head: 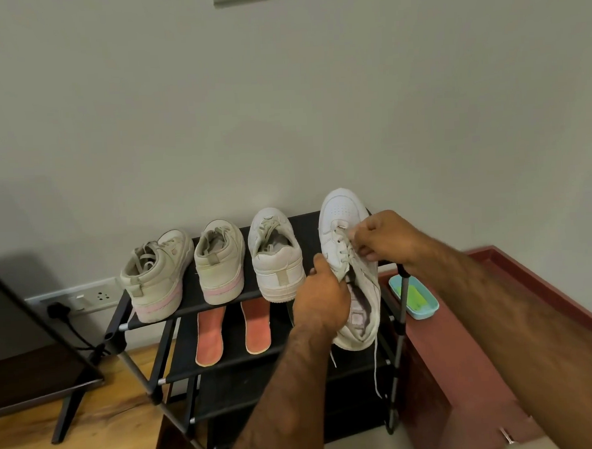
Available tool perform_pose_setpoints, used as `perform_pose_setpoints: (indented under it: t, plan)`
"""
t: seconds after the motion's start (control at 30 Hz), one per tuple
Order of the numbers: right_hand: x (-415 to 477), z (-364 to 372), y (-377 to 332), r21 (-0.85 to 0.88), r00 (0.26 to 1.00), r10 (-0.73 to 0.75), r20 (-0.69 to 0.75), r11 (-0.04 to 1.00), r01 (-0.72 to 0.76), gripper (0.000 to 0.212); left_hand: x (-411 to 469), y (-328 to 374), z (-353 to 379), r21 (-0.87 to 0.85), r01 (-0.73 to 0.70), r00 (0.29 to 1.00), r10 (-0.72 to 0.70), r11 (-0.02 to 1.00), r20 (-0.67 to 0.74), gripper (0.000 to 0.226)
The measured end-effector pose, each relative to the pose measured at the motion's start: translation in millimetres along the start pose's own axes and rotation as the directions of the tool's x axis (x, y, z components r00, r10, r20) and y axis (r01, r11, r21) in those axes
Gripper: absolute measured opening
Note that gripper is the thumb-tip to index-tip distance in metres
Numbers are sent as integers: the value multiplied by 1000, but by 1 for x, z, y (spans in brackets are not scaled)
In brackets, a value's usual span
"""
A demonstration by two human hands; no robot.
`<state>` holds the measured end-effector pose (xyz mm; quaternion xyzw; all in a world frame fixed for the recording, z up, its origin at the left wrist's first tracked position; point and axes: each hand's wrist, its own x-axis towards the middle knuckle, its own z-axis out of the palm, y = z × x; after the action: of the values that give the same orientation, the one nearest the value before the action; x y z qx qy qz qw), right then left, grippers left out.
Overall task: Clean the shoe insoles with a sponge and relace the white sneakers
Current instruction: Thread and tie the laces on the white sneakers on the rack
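A white sneaker (342,218) is held in the air over the right end of the black shoe rack (155,321), toe pointing away. My left hand (320,295) grips its side near the collar. My right hand (384,238) pinches the white lace at the eyelets. A loose lace end (376,367) hangs below the heel. Its white partner (275,256) stands on the top shelf beside it. Two pink-orange insoles (209,335) (257,326) lie on the second shelf. A green sponge (418,298) sits in a light-blue tray (429,308) to the right.
Two beige sneakers with pink soles (156,276) (221,266) stand at the left of the top shelf. A wall socket with a black plug (57,309) sits low on the wall. A dark stand (27,358) is on the wooden floor at left; a red-brown ledge (466,352) is at right.
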<state>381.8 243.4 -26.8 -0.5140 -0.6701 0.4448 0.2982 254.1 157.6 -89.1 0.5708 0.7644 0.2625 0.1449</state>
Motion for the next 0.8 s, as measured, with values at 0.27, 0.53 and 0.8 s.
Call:
perform_pose_setpoints:
  t: [0.27,0.53,0.8]
  plan:
    - [-20,0,25,-379,929,-369,-11,861,338,16,5,3,-16,-75,56,981,-41,996,188,59]
    - [-14,10,22,-586,875,-477,-83,734,344,24,-2,12,-43,-60,14,968,1,998,251,46]
    - [-11,16,21,-662,854,-516,-63,662,351,23,18,23,-67,44,-192,978,195,980,-80,39]
